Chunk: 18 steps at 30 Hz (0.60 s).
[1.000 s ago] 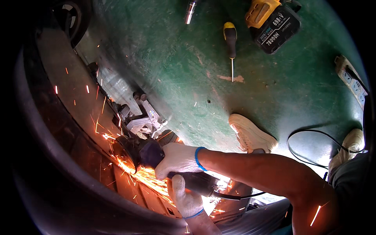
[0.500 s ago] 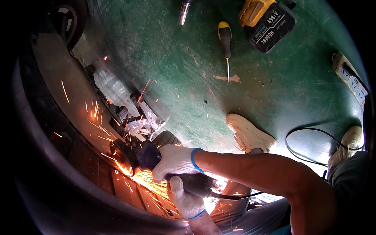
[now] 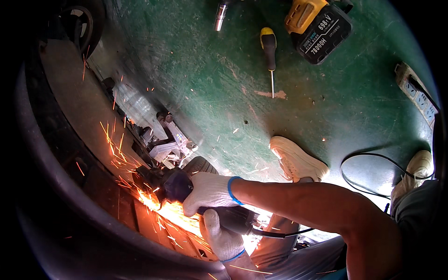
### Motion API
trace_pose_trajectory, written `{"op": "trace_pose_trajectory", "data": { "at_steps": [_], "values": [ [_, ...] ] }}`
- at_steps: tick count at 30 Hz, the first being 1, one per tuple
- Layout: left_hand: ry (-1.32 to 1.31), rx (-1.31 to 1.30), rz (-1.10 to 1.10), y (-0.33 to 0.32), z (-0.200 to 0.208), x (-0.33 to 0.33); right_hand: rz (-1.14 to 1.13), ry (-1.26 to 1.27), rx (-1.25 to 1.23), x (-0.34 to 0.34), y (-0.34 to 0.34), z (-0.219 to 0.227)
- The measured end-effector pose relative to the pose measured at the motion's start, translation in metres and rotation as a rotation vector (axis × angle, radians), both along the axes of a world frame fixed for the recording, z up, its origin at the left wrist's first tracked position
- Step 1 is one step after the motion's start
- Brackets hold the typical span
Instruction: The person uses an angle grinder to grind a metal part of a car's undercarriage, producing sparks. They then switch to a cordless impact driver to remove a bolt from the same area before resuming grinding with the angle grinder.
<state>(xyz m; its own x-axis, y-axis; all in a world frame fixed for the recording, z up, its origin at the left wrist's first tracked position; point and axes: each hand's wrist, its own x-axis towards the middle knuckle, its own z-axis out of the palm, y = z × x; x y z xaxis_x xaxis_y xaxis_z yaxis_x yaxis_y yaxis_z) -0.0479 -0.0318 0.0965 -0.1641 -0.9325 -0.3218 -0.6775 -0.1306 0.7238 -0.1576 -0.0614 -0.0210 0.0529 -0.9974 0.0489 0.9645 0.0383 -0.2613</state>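
In the lower middle of the frame the angle grinder (image 3: 205, 205) lies with its long axis running from lower right up to left, its disc end throwing sparks against the dark metal edge (image 3: 116, 196). The right hand (image 3: 210, 191) grips the front; the left hand (image 3: 224, 240) wraps the rear from below.

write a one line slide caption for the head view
Two gloved hands, right hand and left hand, hold an angle grinder throwing sparks beside a green floor.
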Motion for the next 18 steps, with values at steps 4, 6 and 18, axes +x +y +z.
{"op": "trace_pose_trajectory", "data": {
  "at_steps": [4,6,18],
  "values": [
    [0.002,0.024,-0.033,0.0,-0.002,-0.005,0.003,0.024,0.006,-0.011,0.01,-0.004],
    [-0.007,-0.002,-0.024,-0.001,0.0,-0.003,-0.005,0.011,-0.005,0.0,0.0,-0.001],
    [-0.012,0.002,-0.073,-0.003,0.003,0.007,0.004,-0.005,-0.011,-0.001,0.0,-0.002]
  ]
}}
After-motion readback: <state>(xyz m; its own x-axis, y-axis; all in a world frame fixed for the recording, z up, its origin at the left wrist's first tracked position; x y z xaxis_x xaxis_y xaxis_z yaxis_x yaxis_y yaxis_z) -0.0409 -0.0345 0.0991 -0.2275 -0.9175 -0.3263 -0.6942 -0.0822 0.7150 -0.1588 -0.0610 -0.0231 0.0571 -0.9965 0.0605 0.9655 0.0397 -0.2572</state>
